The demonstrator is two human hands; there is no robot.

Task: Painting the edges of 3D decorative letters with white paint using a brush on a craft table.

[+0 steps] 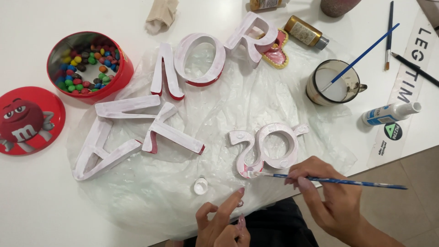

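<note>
My right hand (327, 194) grips a thin blue paintbrush (347, 181), its white-loaded tip touching the near edge of a block letter S (267, 148) painted white over red. My left hand (224, 222) hovers at the table's near edge, empty, fingers loosely spread, one fingertip resting on the clear plastic sheet (219, 119). A small white paint cap (200, 185) sits just beyond that hand. Other white-painted letters lie on the sheet: an A (107, 137), a K-like one (171, 132), a V (164, 71), an O (201, 59) and an R (251, 34).
At the left stand a red tin of coloured candies (89, 64) and its red lid (27, 121). At the right are a cup of white paint with a brush (331, 82), a white bottle lying down (391, 113), a gold paint bottle (305, 32), two spare brushes (388, 34) and a heart shape (275, 52).
</note>
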